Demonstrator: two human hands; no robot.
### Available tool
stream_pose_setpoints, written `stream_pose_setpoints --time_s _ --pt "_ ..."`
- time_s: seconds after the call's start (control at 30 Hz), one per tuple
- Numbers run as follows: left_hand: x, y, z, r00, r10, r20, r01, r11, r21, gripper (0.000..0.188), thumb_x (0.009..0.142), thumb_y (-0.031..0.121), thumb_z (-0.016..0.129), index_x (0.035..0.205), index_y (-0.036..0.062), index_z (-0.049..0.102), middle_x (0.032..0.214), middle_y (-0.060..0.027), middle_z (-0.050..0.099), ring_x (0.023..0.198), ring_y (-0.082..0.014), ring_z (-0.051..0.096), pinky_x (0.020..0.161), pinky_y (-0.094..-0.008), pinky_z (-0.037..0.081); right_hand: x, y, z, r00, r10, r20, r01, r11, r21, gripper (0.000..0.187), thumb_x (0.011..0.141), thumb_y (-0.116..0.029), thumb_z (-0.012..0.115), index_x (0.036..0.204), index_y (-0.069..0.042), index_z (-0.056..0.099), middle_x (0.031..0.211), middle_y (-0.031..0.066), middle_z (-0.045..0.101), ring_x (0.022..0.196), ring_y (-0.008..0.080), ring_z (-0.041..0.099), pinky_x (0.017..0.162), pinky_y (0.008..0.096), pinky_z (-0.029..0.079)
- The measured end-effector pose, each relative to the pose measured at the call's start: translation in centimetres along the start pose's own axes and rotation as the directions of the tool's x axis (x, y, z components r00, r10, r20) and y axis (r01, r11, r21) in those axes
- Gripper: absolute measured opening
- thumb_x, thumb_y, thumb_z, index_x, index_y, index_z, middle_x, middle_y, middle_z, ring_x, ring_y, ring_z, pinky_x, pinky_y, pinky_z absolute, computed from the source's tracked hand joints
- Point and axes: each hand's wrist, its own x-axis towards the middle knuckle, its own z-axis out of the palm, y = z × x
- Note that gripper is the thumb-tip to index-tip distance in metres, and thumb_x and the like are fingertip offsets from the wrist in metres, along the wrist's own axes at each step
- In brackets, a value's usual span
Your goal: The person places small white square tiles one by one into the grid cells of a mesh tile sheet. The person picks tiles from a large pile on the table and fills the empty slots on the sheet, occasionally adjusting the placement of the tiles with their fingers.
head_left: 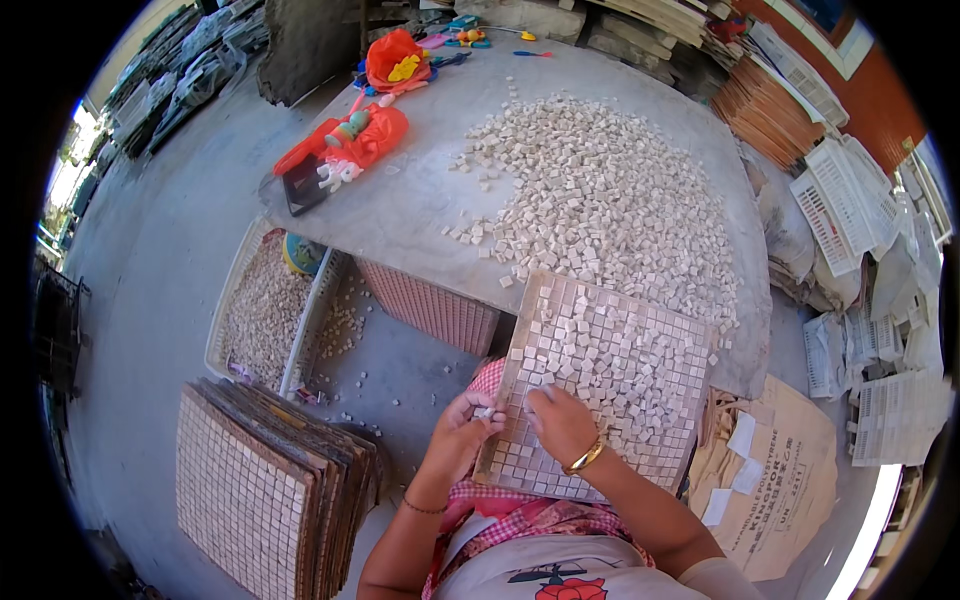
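Ideally, keep each loose cube square to the gridded tray, at one o'clock from the lap. At its nine o'clock edge, the left hand pinches one pale cube; the right hand's curled fingers perhaps hold another, but I cannot tell.

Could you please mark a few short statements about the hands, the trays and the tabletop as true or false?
1. The gold bracelet is on the right wrist. True.
2. The left hand is buried in the heap on the tabletop. False: the left hand is at the left edge of the gridded tray.
3. Loose pale cubes lie on that tray. True.
4. The stack of trays stands on the person's right. False: the stack of trays is on the left.
5. A red bag lies on the tabletop. True.
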Motion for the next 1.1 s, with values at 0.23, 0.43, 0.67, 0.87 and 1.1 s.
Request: stream_pose_setpoints --time_s 0.23,0.43,0.67,0.87,1.1 --pt "-1.1 -0.7 -0.5 0.998 -0.019 -0.068 0.033 0.975 0.220 0.006 0.085 0.003 0.054 0.090 0.0024 0.057 0.085 -0.0026 0.058 0.076 -0.0095 0.054 0.071 -0.0227 0.045 -1.0 -0.7 0.8 0.995 -0.098 -0.036 0.101 0.992 0.075 0.022 0.073 -0.012 0.066 0.091 -0.007 0.055 0.085 0.0113 0.056 0.076 0.0299 0.057 0.062 0.0382 0.047" --pt "-1.9 -0.4 -1.3 0.988 0.030 -0.152 -0.003 0.985 0.172 0.005 0.086 0.003 0.052 0.088 0.0023 0.057 0.081 -0.0027 0.058 0.072 -0.0090 0.052 0.067 -0.0209 0.043 -2.0 -1.0 0.5 0.997 -0.066 -0.035 0.069 0.993 0.097 0.025 0.070 -0.015 0.068 0.091 -0.006 0.056 0.087 0.0105 0.056 0.076 0.0286 0.057 0.063 0.0368 0.048" --pt "-2.4 0.1 -1.6 0.986 0.062 -0.155 -0.042 0.991 0.129 0.005 0.087 0.004 0.053 0.089 0.0018 0.057 0.081 -0.0022 0.058 0.073 -0.0087 0.053 0.067 -0.0210 0.043 -1.9 -1.9 1.7 0.995 -0.102 -0.004 0.101 0.993 -0.064 0.020 0.072 -0.013 0.063 0.089 -0.005 0.056 0.081 0.0118 0.053 0.072 0.0282 0.057 0.061 0.0384 0.047" --pt "-2.7 0.1 -1.6 0.983 0.055 -0.174 -0.030 0.989 0.145 0.005 0.086 0.004 0.054 0.088 0.0021 0.058 0.081 -0.0022 0.058 0.074 -0.0086 0.054 0.068 -0.0208 0.043 -1.9 -2.2 2.1 0.997 -0.076 -0.014 0.076 0.997 0.014 0.018 0.073 -0.013 0.061 0.089 -0.006 0.057 0.080 0.0106 0.054 0.071 0.0281 0.057 0.058 0.0398 0.047" --pt "-2.8 -0.1 -2.1 0.983 0.058 -0.173 -0.036 0.991 0.130 0.005 0.086 0.005 0.054 0.088 0.0018 0.058 0.082 -0.0022 0.059 0.074 -0.0086 0.054 0.069 -0.0209 0.043 -1.8 -1.9 0.6 0.965 0.170 0.201 -0.253 0.808 0.531 0.015 0.080 -0.017 0.058 0.086 -0.003 0.061 0.074 0.0119 0.062 0.064 0.0248 0.061 0.060 0.0336 0.047"
